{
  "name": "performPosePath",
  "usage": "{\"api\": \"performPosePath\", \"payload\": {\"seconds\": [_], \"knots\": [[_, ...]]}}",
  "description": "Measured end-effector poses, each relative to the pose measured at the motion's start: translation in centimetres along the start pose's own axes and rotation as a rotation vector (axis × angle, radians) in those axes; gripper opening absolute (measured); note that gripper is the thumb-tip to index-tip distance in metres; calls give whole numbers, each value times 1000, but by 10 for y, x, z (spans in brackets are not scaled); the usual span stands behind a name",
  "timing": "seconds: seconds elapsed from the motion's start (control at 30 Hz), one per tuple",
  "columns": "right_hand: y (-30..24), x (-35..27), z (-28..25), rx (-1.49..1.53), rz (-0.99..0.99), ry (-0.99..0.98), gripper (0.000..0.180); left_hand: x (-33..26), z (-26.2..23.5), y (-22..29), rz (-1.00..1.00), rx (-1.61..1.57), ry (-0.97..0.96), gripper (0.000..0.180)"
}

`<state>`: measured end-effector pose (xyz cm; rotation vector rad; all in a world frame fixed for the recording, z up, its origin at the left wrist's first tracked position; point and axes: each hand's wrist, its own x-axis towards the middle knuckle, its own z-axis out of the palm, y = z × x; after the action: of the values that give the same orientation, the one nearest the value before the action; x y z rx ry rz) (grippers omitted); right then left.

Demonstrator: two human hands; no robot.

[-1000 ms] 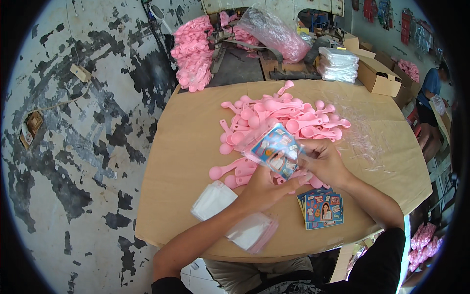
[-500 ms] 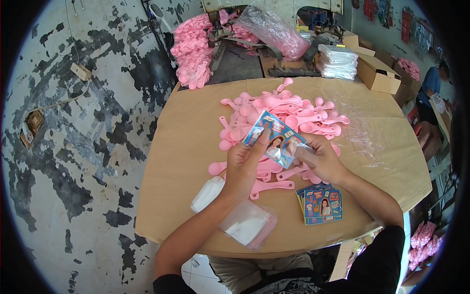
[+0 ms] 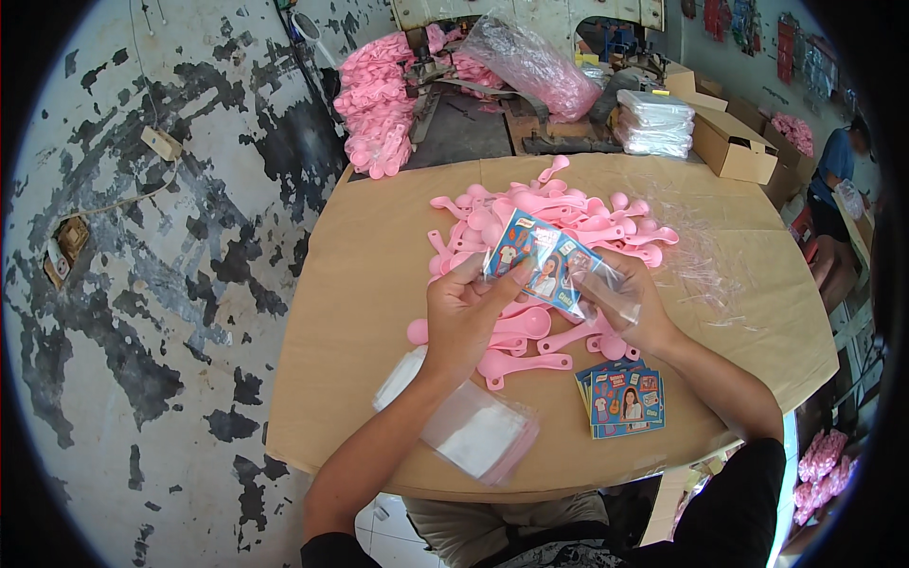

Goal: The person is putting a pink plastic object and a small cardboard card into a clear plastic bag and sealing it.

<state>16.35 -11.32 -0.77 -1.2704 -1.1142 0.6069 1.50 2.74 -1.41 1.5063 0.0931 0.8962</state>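
A printed blue card in a clear plastic bag (image 3: 542, 262) is held between both hands above the cardboard-covered table (image 3: 379, 284). My left hand (image 3: 464, 317) grips the bag's left edge with thumb on top. On the bag's right side, my right hand (image 3: 630, 303) pinches it. Under the hands lies a heap of pink plastic spoons (image 3: 549, 213), several of them loose near my wrists (image 3: 525, 355). A small stack of printed cards (image 3: 625, 402) sits by my right forearm. A stack of empty clear bags (image 3: 464, 426) lies under my left forearm.
More pink spoons (image 3: 374, 104) are heaped on a bench behind the table, with a big clear bag of pink items (image 3: 535, 62), stacked white packs (image 3: 653, 123) and cardboard boxes (image 3: 734, 147). Another person (image 3: 838, 175) sits at far right. Loose clear film (image 3: 701, 256) lies on the table's right.
The bagged card has risen a little and turned more flat toward me. My left hand has shifted up from the spoons onto the bag's left edge.
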Motion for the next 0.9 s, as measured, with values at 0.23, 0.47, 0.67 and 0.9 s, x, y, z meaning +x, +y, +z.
{"api": "performPosePath", "payload": {"seconds": [0.23,0.47,0.67,0.9], "knots": [[-3,1,-5,54,215,93,29,3,-3,-3,-74,-201,43,31],[-9,2,1,1,36,62,27,4,-6,-5,-99,-126,56,27],[-6,1,-5,-29,33,23,22,1,3,-3,-150,-125,-33,21],[-25,-1,7,136,193,-3,21,-6,1,2,-234,-117,-121,29]]}}
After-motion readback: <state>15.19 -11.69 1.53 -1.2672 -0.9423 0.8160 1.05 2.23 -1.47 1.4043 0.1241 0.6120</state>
